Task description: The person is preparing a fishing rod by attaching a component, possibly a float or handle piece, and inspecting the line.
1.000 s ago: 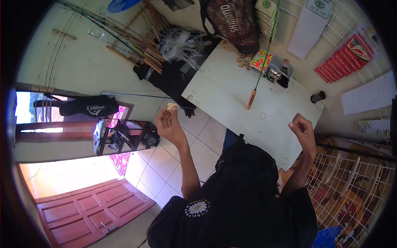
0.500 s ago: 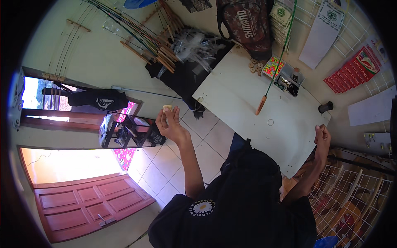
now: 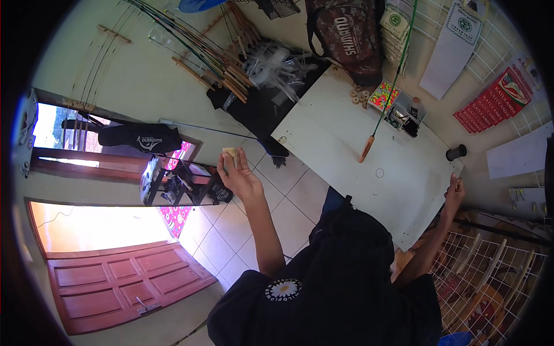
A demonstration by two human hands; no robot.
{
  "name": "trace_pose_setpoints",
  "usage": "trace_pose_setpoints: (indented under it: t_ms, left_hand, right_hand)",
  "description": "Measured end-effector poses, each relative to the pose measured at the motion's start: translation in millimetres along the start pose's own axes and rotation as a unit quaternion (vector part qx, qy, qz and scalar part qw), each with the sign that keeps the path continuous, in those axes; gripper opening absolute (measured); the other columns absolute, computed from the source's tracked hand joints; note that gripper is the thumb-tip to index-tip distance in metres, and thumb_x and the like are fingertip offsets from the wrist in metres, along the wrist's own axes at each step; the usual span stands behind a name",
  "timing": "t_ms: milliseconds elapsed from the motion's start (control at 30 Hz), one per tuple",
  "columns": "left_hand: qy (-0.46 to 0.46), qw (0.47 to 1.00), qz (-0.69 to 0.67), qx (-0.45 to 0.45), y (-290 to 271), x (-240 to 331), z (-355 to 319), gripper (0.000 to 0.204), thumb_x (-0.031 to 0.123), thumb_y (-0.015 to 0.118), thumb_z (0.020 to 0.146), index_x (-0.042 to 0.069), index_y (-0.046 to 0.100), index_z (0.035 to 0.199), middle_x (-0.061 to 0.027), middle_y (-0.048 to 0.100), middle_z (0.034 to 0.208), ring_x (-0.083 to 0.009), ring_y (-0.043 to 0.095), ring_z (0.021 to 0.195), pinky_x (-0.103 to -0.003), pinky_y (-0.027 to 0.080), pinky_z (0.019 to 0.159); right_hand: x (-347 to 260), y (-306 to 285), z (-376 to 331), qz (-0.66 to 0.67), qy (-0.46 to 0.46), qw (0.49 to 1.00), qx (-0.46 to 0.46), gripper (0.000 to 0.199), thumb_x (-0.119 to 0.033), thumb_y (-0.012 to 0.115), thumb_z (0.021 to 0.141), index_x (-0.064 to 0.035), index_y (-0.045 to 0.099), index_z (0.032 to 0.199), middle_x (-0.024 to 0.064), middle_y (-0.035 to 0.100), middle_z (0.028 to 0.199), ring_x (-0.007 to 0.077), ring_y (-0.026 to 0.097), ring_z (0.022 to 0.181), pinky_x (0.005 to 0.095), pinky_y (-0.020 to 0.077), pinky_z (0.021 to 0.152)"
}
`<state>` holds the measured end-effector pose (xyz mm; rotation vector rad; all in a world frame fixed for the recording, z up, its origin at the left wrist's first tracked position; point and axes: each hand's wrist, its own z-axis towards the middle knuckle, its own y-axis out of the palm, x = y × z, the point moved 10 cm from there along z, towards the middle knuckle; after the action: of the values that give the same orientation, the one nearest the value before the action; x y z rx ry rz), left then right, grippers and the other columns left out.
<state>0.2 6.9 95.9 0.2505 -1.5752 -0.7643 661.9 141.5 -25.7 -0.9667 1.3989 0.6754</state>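
The step in hand appears to be one of holding — the person's left hand [image 3: 241,181] has a small cream-coloured piece [image 3: 229,153] raised off the left side of the white tabletop [image 3: 334,127], with the tiled floor [image 3: 265,219] behind the wrist. The piece sits at the very end of the left grip, pinched between thumb and fingertips, its upper edge showing above them and the palm bare below. The right hand [image 3: 454,196] is well apart, beside the tabletop's right edge and just below a black spool [image 3: 456,152]; its fingers look drawn together, but whether that grip pinches anything thin cannot be made out. Between the hands, a green fishing rod has its wooden handle [image 3: 366,150] over the tabletop, touched by neither. Whatever the next move, it would seem to call for a steady left pinch — so small a piece, held only at the fingertips, could slip out.
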Motion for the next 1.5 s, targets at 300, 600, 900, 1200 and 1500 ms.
trace_pose_setpoints:
  t_ms: [300, 600, 900, 1200, 1500]
  left_hand:
    - [-0.126, 0.946, -0.236, -0.180, 42.2, -14.0, -22.6, 0.037, 0.002, 0.060, 0.091, -0.002, 0.046, 0.124, -0.0175, 0.056, 0.113, -0.0215, 0.060, 0.097, -0.025, 0.055, 0.085]
    - [-0.130, 0.957, 0.004, -0.260, 84.7, -38.8, -101.1, 0.038, -0.012, 0.063, 0.082, -0.004, 0.054, 0.118, -0.0162, 0.056, 0.116, -0.0213, 0.063, 0.091, -0.029, 0.055, 0.079]
    - [-0.184, 0.903, 0.013, -0.387, 112.2, -61.2, -169.0, 0.039, -0.022, 0.063, 0.073, -0.004, 0.061, 0.108, -0.0165, 0.053, 0.119, -0.0285, 0.063, 0.098, -0.033, 0.057, 0.076]
    - [-0.180, 0.925, 0.011, -0.335, 102.5, -57.4, -158.7, 0.037, -0.019, 0.062, 0.076, -0.004, 0.059, 0.110, -0.0178, 0.052, 0.120, -0.0274, 0.063, 0.097, -0.032, 0.056, 0.082]
    - [-0.192, 0.938, -0.002, -0.289, 99.2, -55.8, -137.6, 0.034, 0.003, 0.059, 0.092, -0.002, 0.047, 0.123, -0.0148, 0.058, 0.111, -0.0225, 0.065, 0.092, -0.027, 0.056, 0.083]
  right_hand:
    - [-16.5, 33.0, -23.8, -0.298, -0.237, 0.924, 0.040, 0.032, -0.014, 0.071, 0.084, -0.0008, 0.044, 0.073, 0.0078, 0.045, 0.067, 0.0207, 0.042, 0.060, 0.0345, 0.0386, 0.059]
    - [-93.4, 97.9, -87.3, -0.259, -0.359, 0.893, 0.080, 0.023, -0.001, 0.060, 0.084, -0.0027, 0.056, 0.106, 0.0156, 0.058, 0.102, 0.0319, 0.055, 0.096, 0.0421, 0.0412, 0.089]
    - [-214.1, 217.3, -209.5, 0.146, -0.307, 0.856, -0.389, 0.039, -0.006, 0.053, 0.091, -0.0008, 0.042, 0.129, 0.0179, 0.052, 0.129, 0.0320, 0.050, 0.122, 0.0401, 0.0348, 0.106]
    - [-148.9, 259.4, -242.0, 0.141, -0.079, 0.825, -0.541, 0.050, -0.013, 0.058, 0.093, -0.0020, 0.034, 0.135, 0.0103, 0.059, 0.104, 0.0154, 0.061, 0.088, 0.0302, 0.0477, 0.075]
    - [-120.1, 228.4, -227.3, 0.207, -0.015, 0.863, -0.460, 0.015, -0.013, 0.060, 0.093, 0.0010, 0.064, 0.098, 0.0024, 0.063, 0.081, 0.0001, 0.037, 0.051, 0.0197, 0.0320, 0.048]
